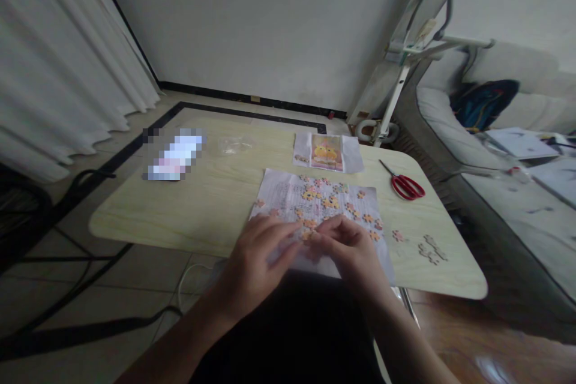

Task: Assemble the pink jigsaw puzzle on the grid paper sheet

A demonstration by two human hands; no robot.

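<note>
My left hand (258,249) lies low over the near part of a printed paper sheet (281,189), fingers stretched out and the thumb apart, its fingertips beside an orange puzzle piece (308,235). Facing it, my right hand (348,246) is closed in a pinch at that same piece; the fingers partly hide it. Several more small puzzle pieces (330,201), yellow, orange and pink, are spread over the sheet, a few of them joined. Beyond the sheet is a picture card (327,152) of yellow figures, resting on white paper (353,156).
Red-handled scissors (407,187) lie on the table's right side, with loose pieces (432,250) nearer its right edge. Clear plastic wrapping (234,144) and a blurred-out phone-like object (176,156) are on the left. A white metal stand (396,96) rises behind the table (207,216).
</note>
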